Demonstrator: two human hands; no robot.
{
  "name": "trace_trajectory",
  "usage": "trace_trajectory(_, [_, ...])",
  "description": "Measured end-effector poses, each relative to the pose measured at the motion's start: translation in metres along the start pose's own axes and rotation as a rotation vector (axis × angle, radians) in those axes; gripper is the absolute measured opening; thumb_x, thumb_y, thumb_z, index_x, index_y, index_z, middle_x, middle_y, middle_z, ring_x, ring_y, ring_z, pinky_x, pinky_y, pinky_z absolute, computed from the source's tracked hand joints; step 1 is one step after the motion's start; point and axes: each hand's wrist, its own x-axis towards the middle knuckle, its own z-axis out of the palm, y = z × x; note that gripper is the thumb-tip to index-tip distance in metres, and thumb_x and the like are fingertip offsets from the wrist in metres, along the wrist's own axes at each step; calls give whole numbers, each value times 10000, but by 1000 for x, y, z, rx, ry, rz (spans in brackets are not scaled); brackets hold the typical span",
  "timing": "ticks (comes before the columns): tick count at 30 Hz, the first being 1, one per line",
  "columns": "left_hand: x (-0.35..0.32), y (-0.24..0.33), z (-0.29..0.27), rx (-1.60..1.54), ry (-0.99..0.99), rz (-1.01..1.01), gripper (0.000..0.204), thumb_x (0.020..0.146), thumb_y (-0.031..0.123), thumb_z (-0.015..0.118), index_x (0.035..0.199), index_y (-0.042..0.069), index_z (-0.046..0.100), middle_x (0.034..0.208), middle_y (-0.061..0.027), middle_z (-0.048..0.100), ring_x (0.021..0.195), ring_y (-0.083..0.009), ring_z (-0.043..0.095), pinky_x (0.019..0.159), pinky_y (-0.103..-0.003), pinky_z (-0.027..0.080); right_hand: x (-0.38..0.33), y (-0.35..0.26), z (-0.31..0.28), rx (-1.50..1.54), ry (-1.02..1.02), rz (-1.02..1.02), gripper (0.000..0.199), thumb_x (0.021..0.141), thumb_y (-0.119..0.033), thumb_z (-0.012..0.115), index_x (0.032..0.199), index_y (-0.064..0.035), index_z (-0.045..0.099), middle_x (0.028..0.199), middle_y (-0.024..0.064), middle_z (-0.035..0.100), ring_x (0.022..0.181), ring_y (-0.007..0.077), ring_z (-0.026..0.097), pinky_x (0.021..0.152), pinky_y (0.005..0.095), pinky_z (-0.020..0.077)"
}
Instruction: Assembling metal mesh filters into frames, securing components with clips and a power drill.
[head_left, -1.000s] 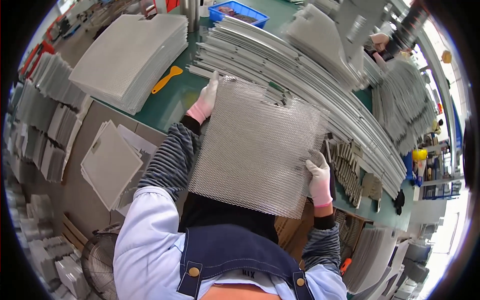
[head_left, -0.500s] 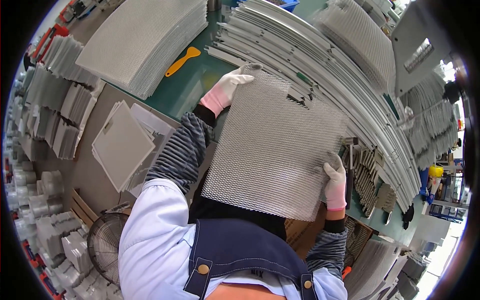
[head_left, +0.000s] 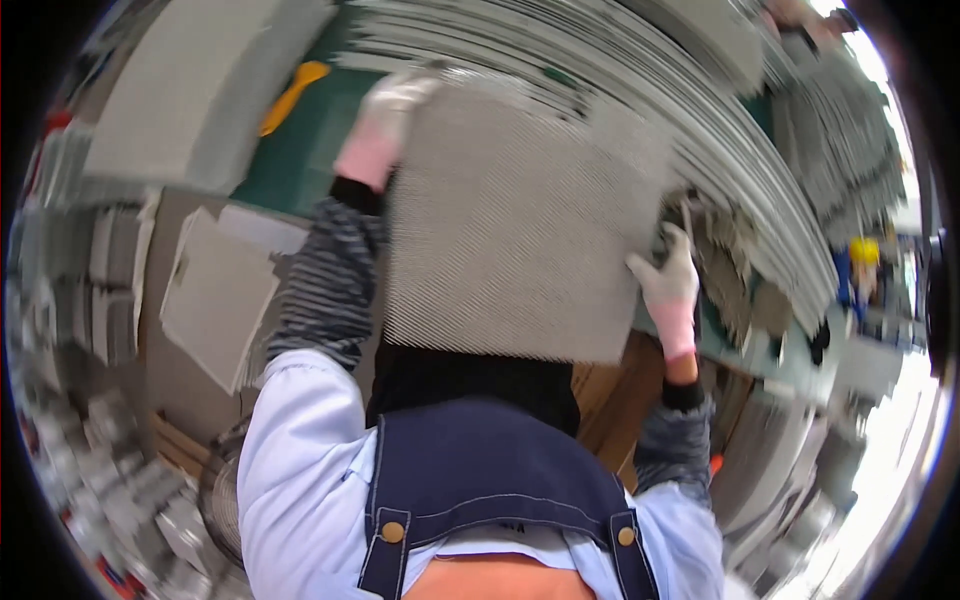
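A silvery expanded-metal mesh sheet (head_left: 520, 230), roughly square with a notch in its far edge, lies in front of my body. My left hand (head_left: 396, 100), in a white and pink glove, grips its far left corner, fingers closed. My right hand (head_left: 670, 280), gloved the same way, is at the right edge, its thumb over the sheet and the other fingers at the rim, partly blurred. Beyond the sheet, long pale metal strips (head_left: 640, 75) lie stacked on the green bench (head_left: 300, 160).
A tall stack of mesh sheets (head_left: 185, 80) stands at the far left, beside a yellow scraper (head_left: 292, 98). Small metal pieces (head_left: 730, 250) and a hammer (head_left: 685, 208) lie right of the sheet. Flat pale panels (head_left: 215, 295) rest lower left, near a fan (head_left: 220, 490).
The mesh sheet and both hands have moved away from my body, and the sheet has turned squarer to me. The whole view has shifted and blurred.
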Motion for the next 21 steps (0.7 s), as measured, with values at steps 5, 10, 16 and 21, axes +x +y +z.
trace_trajectory(5, [27,20,-31,-422,326,-351,373,920,188,532,1238,8,606,1203,-127,615,1111,-191,564,981,-282,412,-2,-2,18,717,-342,200,593,831,-147,709,1302,99,445,1144,138,628,1030,179,588,928,294,450])
trace_trajectory(10, [31,43,-59,-808,241,-569,326,930,160,509,1203,33,633,1170,-82,629,1067,-135,571,946,-250,419,-29,-28,14,839,-319,180,441,872,-89,617,1257,86,491,1110,131,639,998,158,582,901,297,465])
trace_trajectory(16, [-29,146,-48,-580,-96,-487,314,899,140,538,1172,12,622,1097,-55,631,1010,-117,570,910,-230,414,-197,3,-17,987,-474,568,408,829,-75,649,1221,-12,559,1035,34,631,882,112,589,764,282,494])
trace_trajectory(21, [-61,159,-52,-852,-218,-525,360,878,129,549,1204,-24,562,1082,-62,623,986,-113,574,905,-231,420,-122,-1,-45,1105,-379,457,535,744,32,598,1268,55,489,1147,92,629,992,180,615,881,306,494])
